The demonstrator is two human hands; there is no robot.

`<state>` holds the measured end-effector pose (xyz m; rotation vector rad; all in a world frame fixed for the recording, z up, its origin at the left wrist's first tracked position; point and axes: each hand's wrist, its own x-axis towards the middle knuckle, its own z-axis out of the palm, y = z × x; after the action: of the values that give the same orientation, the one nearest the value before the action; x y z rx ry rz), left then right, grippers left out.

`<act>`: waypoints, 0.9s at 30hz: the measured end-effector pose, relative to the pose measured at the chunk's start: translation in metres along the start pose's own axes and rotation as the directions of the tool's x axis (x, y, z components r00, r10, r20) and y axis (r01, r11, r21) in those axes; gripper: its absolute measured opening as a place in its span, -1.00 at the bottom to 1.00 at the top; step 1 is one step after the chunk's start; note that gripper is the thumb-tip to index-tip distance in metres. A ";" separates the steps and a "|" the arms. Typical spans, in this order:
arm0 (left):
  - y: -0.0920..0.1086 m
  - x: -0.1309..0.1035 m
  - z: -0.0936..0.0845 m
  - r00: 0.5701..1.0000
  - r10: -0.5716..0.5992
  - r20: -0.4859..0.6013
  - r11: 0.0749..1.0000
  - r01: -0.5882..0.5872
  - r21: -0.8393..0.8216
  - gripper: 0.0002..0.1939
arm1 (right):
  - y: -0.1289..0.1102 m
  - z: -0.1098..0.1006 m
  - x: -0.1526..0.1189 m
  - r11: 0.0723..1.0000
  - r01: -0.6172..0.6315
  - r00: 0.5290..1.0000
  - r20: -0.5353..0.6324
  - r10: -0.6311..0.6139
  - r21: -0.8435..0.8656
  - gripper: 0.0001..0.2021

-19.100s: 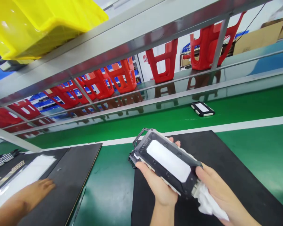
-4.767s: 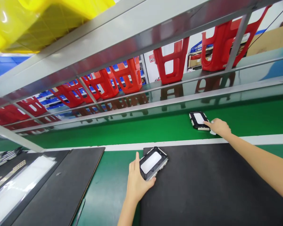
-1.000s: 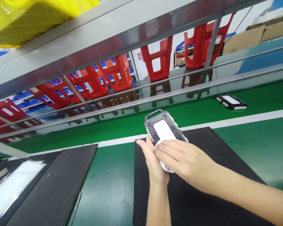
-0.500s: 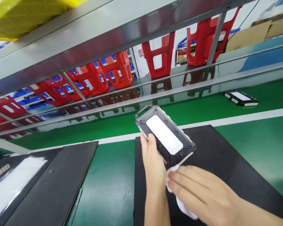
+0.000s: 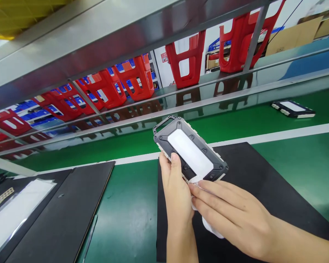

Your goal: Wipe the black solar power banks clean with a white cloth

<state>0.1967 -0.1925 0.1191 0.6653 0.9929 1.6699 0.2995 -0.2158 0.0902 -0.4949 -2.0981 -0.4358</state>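
Note:
My left hand point(image 5: 177, 186) is closed around the lower left side of a black rugged power bank point(image 5: 212, 152). The power bank has a long white panel, screws along its frame, pale edges and a loop at its upper left end. It is held tilted above a black mat point(image 5: 241, 160). My right hand point(image 5: 235, 215) pinches a white cloth point(image 5: 212, 228), part of which is hidden under the fingers. That cloth touches the power bank's near lower edge, close to the left hand.
A similar power bank point(image 5: 293, 109) lies on the green belt point(image 5: 233, 124) at the right. Red plastic stools point(image 5: 186, 60) stand behind. A metal shelf beam point(image 5: 98, 47) crosses overhead. To the left are a black board point(image 5: 63, 204) and white sheets point(image 5: 22, 212).
My right hand has moved up and left with the cloth, bringing it onto the power bank's near edge. The other power bank has shifted right along the green belt.

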 end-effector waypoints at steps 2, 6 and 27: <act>0.001 -0.001 0.002 1.000 0.008 -0.011 1.000 -0.009 -0.023 -0.67 | 0.000 0.000 -0.003 1.000 0.007 1.000 0.004 -0.007 -0.009 -0.67; -0.001 -0.002 0.004 0.997 0.004 -0.081 1.000 -0.005 -0.013 -0.67 | -0.001 -0.001 -0.002 1.000 0.009 1.000 0.002 -0.009 -0.001 -0.66; 0.002 -0.003 0.000 0.986 0.149 -0.076 0.984 -0.155 -0.090 -0.76 | 0.005 -0.004 -0.002 0.994 -0.110 0.990 -0.091 0.109 0.000 -0.77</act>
<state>0.1961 -0.1958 0.1210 0.6369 0.9234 1.8732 0.3058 -0.2143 0.0907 -0.5797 -1.9723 -0.3927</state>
